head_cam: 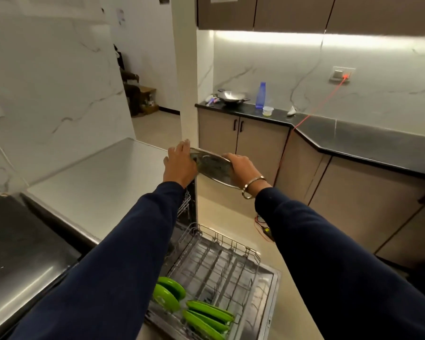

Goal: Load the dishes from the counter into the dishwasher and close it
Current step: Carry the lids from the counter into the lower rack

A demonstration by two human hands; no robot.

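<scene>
Dark-sleeved forearms reach out from under my view, and between them I hold a steel plate (212,168) in the air, beyond the corner of the pale desk (96,182) and above the open dishwasher. My left hand (180,163) lies against the plate's far-left rim with its fingers nearly straight, pressing rather than curling. My right hand (243,169) grips the opposite rim, fingers wrapped over the edge, a metal bangle (254,187) at the wrist.

The plate is tilted, its long axis running from upper left down to lower right, its face turned toward me. The pulled-out rack (221,261) lies directly below and nearer me than the plate, so I judge the coming move to be a drop down and back, with the plate turned on edge to fit the tines. The right hand has the firmer hold and looks better placed to guide it. Green plates (172,293) already stand in the rack's near-left rows; the far rows are free.

No brand, label or legible writing shows anywhere.
</scene>
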